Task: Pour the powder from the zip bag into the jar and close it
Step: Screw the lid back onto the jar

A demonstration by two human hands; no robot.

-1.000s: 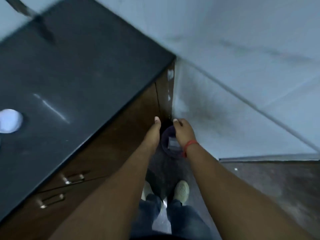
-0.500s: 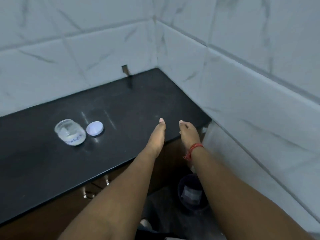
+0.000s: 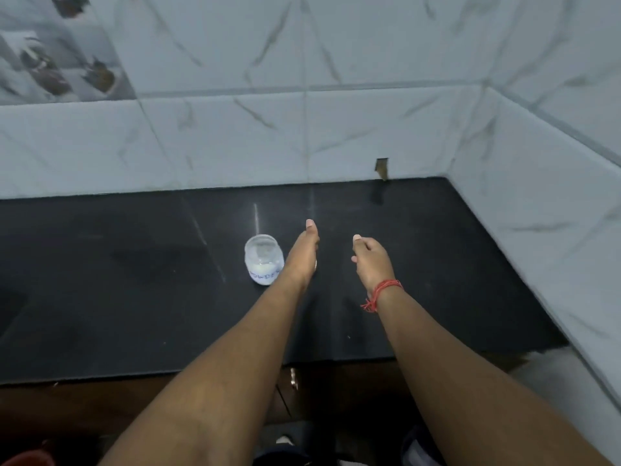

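Two hands hover over the black desk (image 3: pixel 134 280): left hand (image 3: pixel 304 255), fingers straight, beside the open powder jar (image 3: pixel 263 260); right hand (image 3: pixel 371 258) loosely curled, holding nothing.

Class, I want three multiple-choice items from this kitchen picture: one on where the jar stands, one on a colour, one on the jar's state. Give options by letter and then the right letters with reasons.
1. Where does the jar stand?
A. on the black counter, just left of the left hand
B. on the floor
C. between the two hands

2. What colour is the thread on the right wrist?
A. blue
B. red
C. green

3. What is the jar's state?
A. lying on its side, empty
B. closed with a lid
C. upright, mouth open, white powder inside

Answers: 1 A, it sits on the counter beside the left hand. 2 B, the thread by the right hand is red. 3 C, no lid covers its mouth and white powder fills its bottom.
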